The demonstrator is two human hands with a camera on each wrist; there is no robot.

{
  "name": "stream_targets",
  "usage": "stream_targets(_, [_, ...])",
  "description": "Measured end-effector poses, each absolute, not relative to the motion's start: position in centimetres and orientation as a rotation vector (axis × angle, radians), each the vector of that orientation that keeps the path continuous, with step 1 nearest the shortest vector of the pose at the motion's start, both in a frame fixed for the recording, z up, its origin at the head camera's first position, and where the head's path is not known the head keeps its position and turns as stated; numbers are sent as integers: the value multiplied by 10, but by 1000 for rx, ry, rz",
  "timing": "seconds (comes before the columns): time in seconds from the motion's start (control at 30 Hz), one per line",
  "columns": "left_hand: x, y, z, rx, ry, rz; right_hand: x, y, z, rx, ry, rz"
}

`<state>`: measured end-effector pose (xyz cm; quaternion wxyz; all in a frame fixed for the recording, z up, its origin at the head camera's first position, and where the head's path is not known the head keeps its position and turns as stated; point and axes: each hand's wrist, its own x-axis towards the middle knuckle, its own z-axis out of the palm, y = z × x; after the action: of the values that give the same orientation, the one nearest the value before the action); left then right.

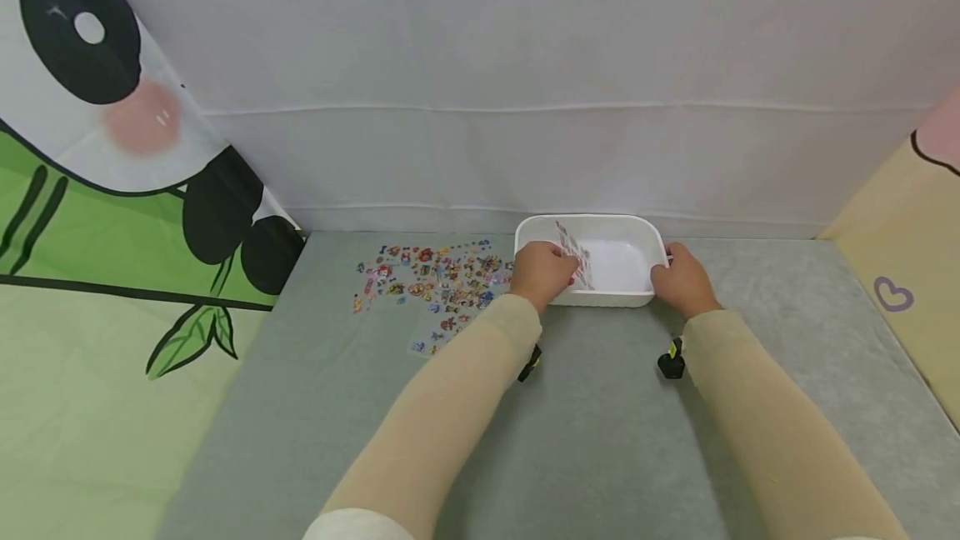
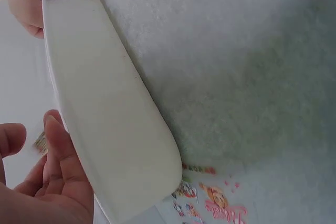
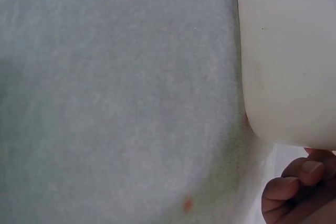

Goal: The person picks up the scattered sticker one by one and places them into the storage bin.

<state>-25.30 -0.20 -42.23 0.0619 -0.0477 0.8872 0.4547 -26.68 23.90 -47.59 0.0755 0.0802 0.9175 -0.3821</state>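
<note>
On the mottled grey counter (image 1: pixel 600 440), the right hand (image 1: pixel 682 282) grips a smooth, round-cornered white tub (image 1: pixel 588 299) by its end; the left hand (image 1: pixel 542 272) has its grip parted — thumb off fingers — at a thin, red-printed translucent sticker sheet (image 1: pixel 584 261) slanting inside.

- The left arm (image 1: pixel 438 415) and right arm (image 1: pixel 787 432) are reaching forward, converging slightly.
- The left hand (image 1: pixel 542 273) is bending its fingers, the thumb facing them.
- The right hand (image 1: pixel 684 280) is gripping, fingers curling.
</note>
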Motion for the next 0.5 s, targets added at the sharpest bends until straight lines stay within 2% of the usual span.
stream_targets(0.5, [-253,-18,-427,-35,2920,1289,-268,239,-475,248,2757,-1125])
